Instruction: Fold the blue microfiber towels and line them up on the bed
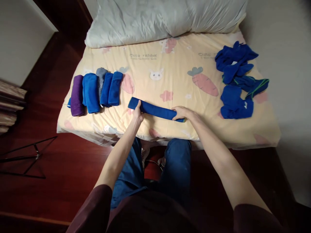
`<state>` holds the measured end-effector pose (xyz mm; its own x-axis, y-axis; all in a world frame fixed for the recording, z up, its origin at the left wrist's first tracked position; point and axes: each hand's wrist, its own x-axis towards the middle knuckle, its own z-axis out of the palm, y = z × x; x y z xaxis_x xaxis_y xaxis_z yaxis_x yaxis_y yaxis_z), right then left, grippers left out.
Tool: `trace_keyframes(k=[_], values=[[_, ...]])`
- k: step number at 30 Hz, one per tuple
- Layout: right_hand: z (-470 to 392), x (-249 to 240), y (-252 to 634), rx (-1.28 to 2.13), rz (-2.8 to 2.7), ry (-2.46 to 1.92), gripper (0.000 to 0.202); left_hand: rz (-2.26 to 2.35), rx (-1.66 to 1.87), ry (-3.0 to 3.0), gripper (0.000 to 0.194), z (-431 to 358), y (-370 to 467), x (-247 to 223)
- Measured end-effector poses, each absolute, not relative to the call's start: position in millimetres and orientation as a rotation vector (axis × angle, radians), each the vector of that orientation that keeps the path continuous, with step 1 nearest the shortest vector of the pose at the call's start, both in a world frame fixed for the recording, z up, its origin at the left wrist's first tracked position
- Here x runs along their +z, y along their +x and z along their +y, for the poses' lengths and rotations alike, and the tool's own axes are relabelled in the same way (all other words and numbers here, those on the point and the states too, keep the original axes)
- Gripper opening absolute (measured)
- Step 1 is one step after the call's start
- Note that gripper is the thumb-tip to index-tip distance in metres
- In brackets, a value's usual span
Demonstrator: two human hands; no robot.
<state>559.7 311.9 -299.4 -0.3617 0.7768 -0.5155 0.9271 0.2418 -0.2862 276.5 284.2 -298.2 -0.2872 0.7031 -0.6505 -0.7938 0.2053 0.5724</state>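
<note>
both hands pin a long blue sock point(155, 110) flat near the bed point(170, 129) edge: left hand point(137, 114) pinching its left end, right hand point(181, 113) pressing the right end. best to keep it taut and edges aligned. farther off lie folded socks point(97, 89), a loose pile point(236, 82), a pillow point(165, 17).

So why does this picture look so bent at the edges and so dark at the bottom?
Head view: a wide lens bows the bed edges and stretches the arms. Light falls on the sheet, so the blue sock under the left hand and right hand is sharp and evenly lit, without glare, while the floor and lap lie in deep shadow.
</note>
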Motion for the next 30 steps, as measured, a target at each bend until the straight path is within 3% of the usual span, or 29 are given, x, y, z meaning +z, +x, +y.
trace_keyframes(k=[6,9,13,19,22,25,30], values=[[294.5,-297.8,538.6,-0.793,2.511,1.741,0.028,0.982,1.46,0.268,0.025,312.8,264.4,-249.9],[284.7,-298.2,509.0,-1.145,2.498,1.96,0.027,0.922,1.455,0.489,0.036,318.0,250.6,-206.4],[278.6,-301.5,439.7,-1.678,2.517,2.038,0.04,0.899,1.355,0.887,0.042,315.3,218.1,-147.6],[280.5,-299.3,304.8,-1.969,2.408,2.112,0.051,1.023,1.344,1.234,0.042,302.6,153.0,-101.3],[283.8,-283.5,248.1,-2.211,2.427,2.04,0.066,1.12,1.386,1.21,0.039,295.2,116.7,-92.6],[289.7,-257.5,200.8,-2.219,2.578,1.969,0.073,1.22,1.505,1.122,0.035,290.0,78.6,-90.6],[298.0,-220.8,137.0,-2.123,2.701,1.833,0.06,1.241,1.664,1.04,0.038,290.2,21.5,-96.8]])
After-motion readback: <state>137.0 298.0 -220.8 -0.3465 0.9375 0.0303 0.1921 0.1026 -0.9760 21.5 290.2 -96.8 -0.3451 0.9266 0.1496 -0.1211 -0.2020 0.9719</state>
